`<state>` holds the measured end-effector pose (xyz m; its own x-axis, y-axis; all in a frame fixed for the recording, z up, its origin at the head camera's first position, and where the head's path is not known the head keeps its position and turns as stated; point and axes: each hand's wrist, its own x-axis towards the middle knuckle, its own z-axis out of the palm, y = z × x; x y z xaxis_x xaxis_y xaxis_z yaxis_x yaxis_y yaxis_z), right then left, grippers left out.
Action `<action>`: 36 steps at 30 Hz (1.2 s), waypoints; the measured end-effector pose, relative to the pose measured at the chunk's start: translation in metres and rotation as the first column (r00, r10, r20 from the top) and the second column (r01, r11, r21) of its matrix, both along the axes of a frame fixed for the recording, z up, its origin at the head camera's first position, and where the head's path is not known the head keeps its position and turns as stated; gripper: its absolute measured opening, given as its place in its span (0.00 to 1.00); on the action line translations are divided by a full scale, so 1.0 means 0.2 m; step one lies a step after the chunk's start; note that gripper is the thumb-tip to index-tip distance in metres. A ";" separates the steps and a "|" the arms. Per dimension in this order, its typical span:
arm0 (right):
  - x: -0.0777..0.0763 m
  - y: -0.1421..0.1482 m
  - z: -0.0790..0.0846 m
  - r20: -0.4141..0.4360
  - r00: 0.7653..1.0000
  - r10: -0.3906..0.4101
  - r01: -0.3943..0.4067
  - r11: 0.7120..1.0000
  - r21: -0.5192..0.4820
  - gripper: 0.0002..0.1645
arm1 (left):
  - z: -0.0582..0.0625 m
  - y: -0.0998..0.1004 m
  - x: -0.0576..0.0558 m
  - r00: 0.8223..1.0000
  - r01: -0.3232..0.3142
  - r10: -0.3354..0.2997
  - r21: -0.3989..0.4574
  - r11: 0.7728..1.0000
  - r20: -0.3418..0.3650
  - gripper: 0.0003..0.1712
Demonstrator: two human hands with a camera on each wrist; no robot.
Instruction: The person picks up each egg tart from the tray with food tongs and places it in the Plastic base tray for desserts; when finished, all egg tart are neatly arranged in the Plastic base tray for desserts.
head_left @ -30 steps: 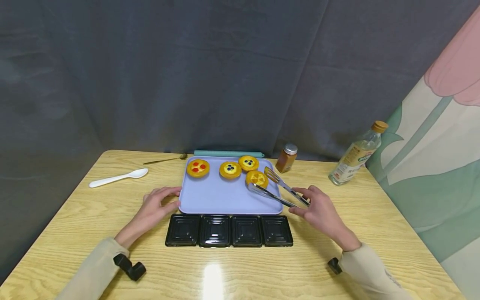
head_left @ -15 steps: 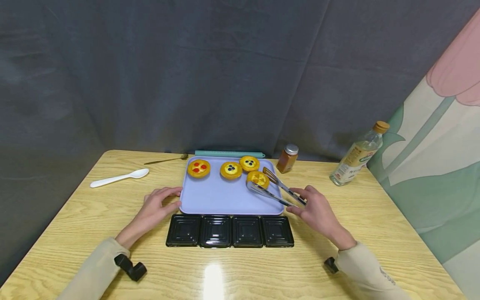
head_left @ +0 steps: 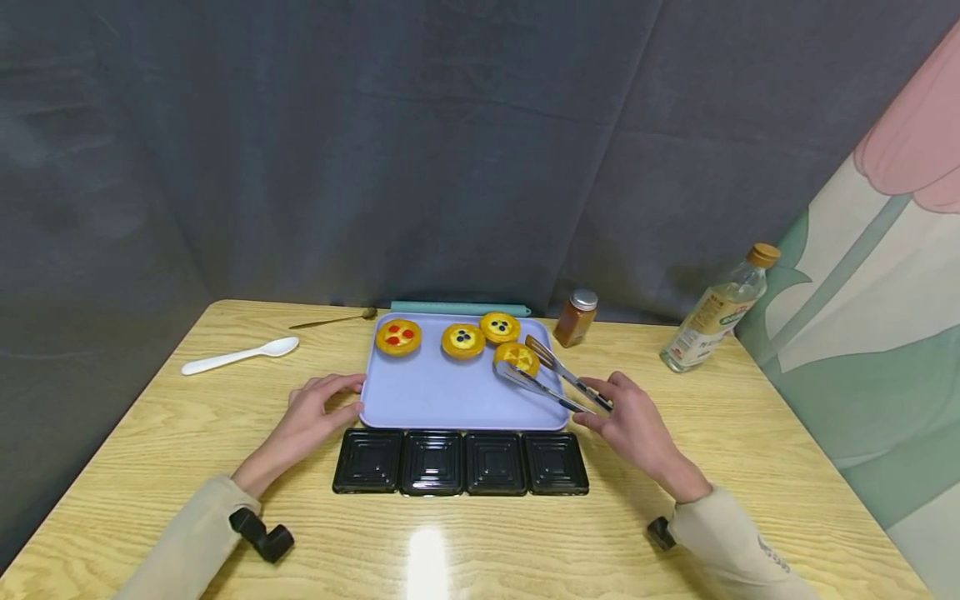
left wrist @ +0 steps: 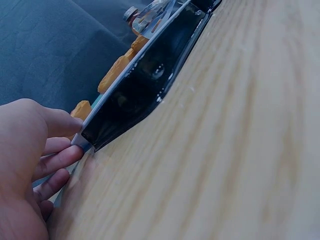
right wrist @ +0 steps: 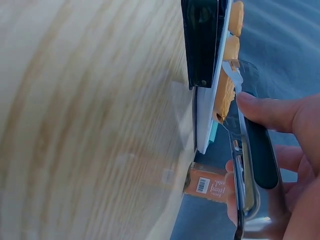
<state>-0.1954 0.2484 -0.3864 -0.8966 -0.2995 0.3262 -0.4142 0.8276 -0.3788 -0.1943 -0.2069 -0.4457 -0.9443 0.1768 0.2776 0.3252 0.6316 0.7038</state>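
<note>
My right hand (head_left: 633,421) grips metal tongs (head_left: 573,382) with dark handle pads, thumb on one arm and fingers on the other. The tongs' spread ends stand either side of an egg tart (head_left: 517,357) with yellow fruit pieces, at the right of a lavender tray (head_left: 450,396). Whether both ends touch the tart is unclear. My left hand (head_left: 313,414) rests its thumb and forefinger, spread apart, against the tray's left rim. Also on the tray are a tart with red topping (head_left: 398,337) and two with blue berries, one in the middle (head_left: 462,341), one behind (head_left: 499,327).
A black four-part container (head_left: 461,463) lies along the tray's front. To the left are a white spoon (head_left: 240,356) and a thin dark spoon (head_left: 333,319). A teal bar (head_left: 459,308) lies behind the tray; a spice jar (head_left: 576,318) and glass bottle (head_left: 716,312) stand right.
My right hand and the tongs have shifted slightly left, the tong ends drawing a little nearer each other around the yellow-fruit tart. My left hand stays at the tray's rim.
</note>
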 end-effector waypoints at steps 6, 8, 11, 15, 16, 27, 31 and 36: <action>0.01 0.00 -0.01 0.008 1.000 -0.003 0.003 1.000 0.001 0.32 | 0.00 0.00 0.00 1.000 0.004 -0.004 0.000 1.000 -0.007 0.26; 0.01 0.00 -0.01 0.008 1.000 -0.003 0.003 1.000 -0.002 0.32 | 0.00 0.00 0.00 1.000 0.003 -0.003 -0.002 1.000 -0.006 0.25; 0.01 0.01 -0.01 0.001 1.000 0.001 -0.001 1.000 -0.005 0.32 | 0.00 0.00 0.00 1.000 0.001 -0.001 -0.003 1.000 0.003 0.25; 0.02 0.01 -0.01 -0.012 1.000 0.007 -0.007 1.000 -0.012 0.31 | 0.00 0.00 0.00 1.000 -0.002 0.002 -0.003 1.000 0.011 0.25; 0.02 0.01 -0.01 -0.012 1.000 0.006 -0.007 1.000 -0.015 0.31 | 0.00 0.00 0.00 1.000 -0.002 0.002 -0.003 1.000 0.012 0.25; 0.06 0.04 -0.01 -0.011 1.000 -0.003 0.002 0.999 -0.042 0.30 | 0.00 -0.01 0.00 1.000 0.002 -0.002 -0.006 1.000 0.006 0.26; 0.07 0.05 0.00 -0.007 1.000 -0.012 0.011 0.999 -0.045 0.30 | 0.00 -0.01 0.00 1.000 0.002 -0.002 -0.005 1.000 0.007 0.26; 0.10 0.07 0.00 -0.018 1.000 -0.016 0.015 0.999 -0.039 0.29 | 0.00 -0.01 0.00 1.000 0.002 -0.002 -0.005 1.000 0.004 0.26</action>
<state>-0.1752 0.2619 -0.3854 -0.8949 -0.2724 0.3534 -0.4086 0.8187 -0.4035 -0.1947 -0.2088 -0.4459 -0.9448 0.1807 0.2732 0.3242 0.6347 0.7015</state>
